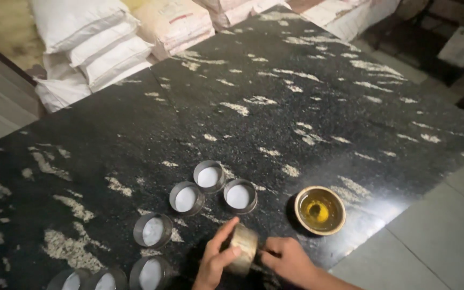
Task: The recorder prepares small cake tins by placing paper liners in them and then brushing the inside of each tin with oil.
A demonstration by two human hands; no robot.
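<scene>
Metal ring (243,248), a short open cylinder of dull brassy-grey metal, stands tilted on its edge near the front of the black stone slab (307,113), held between our two hands; our left hand (216,260) curls around its left side, thumb laid over the top rim and fingers closed against the wall; our right hand (288,260) meets its right side, fingers bent and pressed together against the ring, though we cannot tell exactly which fingertips touch it; just to the right, apart from the ring, sits a small round bowl (320,210) with a pale rim and yellow oily liquid inside; to the left and above lie more rings flat on the slab, each showing white inside: three in a cluster (209,176), one lower left (152,230), and others along the bottom edge (149,272); the slab is glossy black, flecked with cream streaks, with a seam running down it; beyond its far edge are stacked white sacks (95,40); grey floor tiles (447,236) show on the right.
</scene>
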